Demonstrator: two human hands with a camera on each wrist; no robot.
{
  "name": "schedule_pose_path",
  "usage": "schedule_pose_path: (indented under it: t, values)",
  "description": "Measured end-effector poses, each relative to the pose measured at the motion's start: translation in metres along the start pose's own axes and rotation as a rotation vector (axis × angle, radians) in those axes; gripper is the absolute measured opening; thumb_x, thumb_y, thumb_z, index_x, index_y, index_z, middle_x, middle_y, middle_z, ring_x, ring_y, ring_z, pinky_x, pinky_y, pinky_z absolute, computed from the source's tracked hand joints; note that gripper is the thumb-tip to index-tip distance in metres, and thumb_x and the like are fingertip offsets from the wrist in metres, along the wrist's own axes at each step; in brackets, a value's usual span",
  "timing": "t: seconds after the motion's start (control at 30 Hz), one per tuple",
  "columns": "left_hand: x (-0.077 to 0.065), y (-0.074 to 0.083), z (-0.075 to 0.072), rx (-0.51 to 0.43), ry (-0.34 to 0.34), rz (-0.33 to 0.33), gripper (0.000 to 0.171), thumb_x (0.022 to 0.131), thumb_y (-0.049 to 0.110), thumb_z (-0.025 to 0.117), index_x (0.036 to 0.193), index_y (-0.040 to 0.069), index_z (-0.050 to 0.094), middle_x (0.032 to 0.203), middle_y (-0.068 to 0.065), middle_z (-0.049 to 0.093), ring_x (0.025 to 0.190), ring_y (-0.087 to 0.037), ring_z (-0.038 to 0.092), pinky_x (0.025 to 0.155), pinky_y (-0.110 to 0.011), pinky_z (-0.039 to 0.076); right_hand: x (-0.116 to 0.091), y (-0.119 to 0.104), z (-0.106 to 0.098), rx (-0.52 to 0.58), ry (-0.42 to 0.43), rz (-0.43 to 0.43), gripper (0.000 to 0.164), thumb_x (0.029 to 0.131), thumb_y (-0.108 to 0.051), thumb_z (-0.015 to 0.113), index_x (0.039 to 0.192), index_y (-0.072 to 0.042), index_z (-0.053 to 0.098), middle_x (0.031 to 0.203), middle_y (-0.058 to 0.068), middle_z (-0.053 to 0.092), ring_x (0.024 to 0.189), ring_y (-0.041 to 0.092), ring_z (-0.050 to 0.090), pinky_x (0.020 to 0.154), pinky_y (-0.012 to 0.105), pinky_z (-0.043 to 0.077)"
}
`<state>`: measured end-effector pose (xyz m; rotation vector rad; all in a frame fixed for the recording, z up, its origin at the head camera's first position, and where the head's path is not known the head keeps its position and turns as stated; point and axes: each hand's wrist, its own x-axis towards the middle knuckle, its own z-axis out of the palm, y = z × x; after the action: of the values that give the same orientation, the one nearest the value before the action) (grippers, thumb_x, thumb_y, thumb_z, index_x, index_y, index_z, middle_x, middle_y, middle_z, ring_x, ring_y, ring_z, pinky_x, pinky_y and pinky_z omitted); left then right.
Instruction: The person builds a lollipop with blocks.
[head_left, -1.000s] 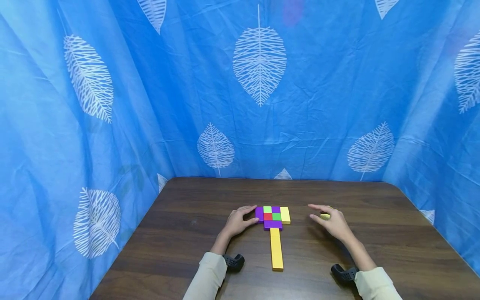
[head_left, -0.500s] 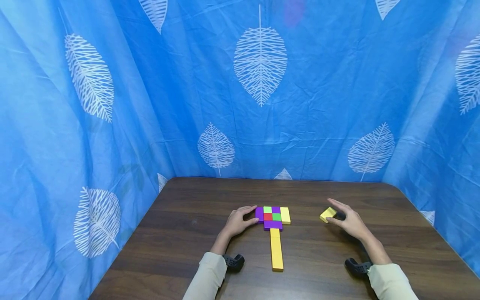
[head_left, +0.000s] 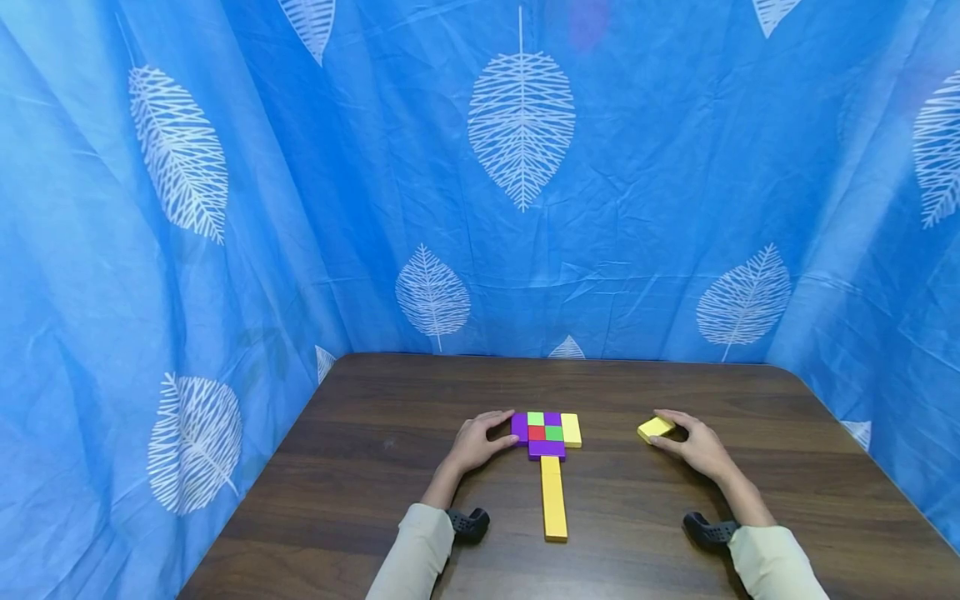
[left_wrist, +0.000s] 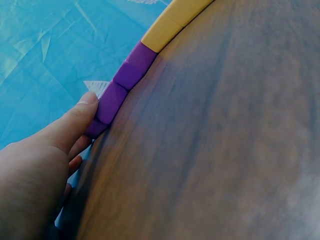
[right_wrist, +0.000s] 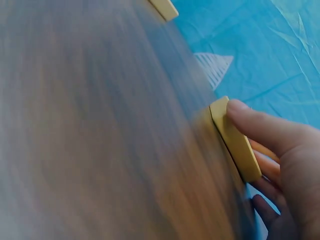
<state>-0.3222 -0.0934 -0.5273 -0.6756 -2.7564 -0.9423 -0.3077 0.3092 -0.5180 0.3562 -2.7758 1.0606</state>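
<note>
On the brown table lies a flat figure of coloured blocks: a purple block [head_left: 520,428] at its left end, small green [head_left: 553,433] and red [head_left: 536,432] squares in the middle, a pale yellow block [head_left: 571,430] on the right, and a purple bar [head_left: 547,450] below. My left hand [head_left: 472,442] pinches the left purple block between thumb and fingers, seen also in the left wrist view. Away to the right, my right hand [head_left: 697,446] holds a loose yellow block [head_left: 655,430]; its thumb [right_wrist: 245,112] presses one face, with fingers behind.
A long yellow strip [head_left: 553,500] runs from the purple bar toward the table's front. The wooden table [head_left: 390,400] ends at a blue curtain [head_left: 630,208] with white leaf prints. Each wrist wears a black device [head_left: 471,525] that stands out over the tabletop.
My right hand has moved right from over the loose yellow block, and its fingers have come down to grip that block. The left hand and the block figure have stayed put.
</note>
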Motion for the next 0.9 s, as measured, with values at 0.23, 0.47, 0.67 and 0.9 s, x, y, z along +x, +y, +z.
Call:
schedule_pose_path:
  t: [0.23,0.47,0.67,0.9]
  values:
    - [0.0,0.002,0.0,0.001,0.001,-0.001,0.055,0.086,0.047,0.06,0.132,0.019,0.053,0.129,-0.003,0.054,0.122,-0.021,0.046,0.097,-0.046,0.033,0.005,-0.011,0.018,-0.013,0.122,-0.011,0.061,0.08,-0.038,0.071,0.123,0.001,0.057,0.125,0.028,0.05,0.114,0.046,0.042,0.088,0.058,0.034]
    - [0.0,0.004,-0.001,-0.009,0.006,0.003,0.055,0.086,0.046,0.061,0.132,0.018,0.054,0.129,-0.004,0.055,0.122,-0.021,0.046,0.097,-0.046,0.033,0.016,-0.028,0.045,-0.02,0.286,-0.019,0.051,0.075,-0.032,0.077,0.111,0.001,0.064,0.114,0.026,0.057,0.104,0.044,0.048,0.083,0.056,0.037]
    - [0.001,0.004,-0.001,-0.009,0.001,-0.003,0.055,0.086,0.046,0.06,0.133,0.018,0.053,0.13,-0.004,0.054,0.122,-0.022,0.045,0.098,-0.047,0.032,0.023,-0.04,0.061,-0.016,0.346,-0.005,0.048,0.071,-0.03,0.08,0.104,0.002,0.067,0.109,0.026,0.058,0.101,0.042,0.048,0.084,0.055,0.036]
    - [0.0,0.003,-0.001,-0.005,-0.002,-0.005,0.055,0.086,0.047,0.06,0.133,0.018,0.053,0.13,-0.003,0.054,0.122,-0.022,0.046,0.098,-0.047,0.032,0.023,-0.043,0.064,-0.024,0.342,-0.002,0.049,0.071,-0.03,0.08,0.106,0.002,0.067,0.11,0.026,0.058,0.102,0.041,0.047,0.085,0.055,0.036]
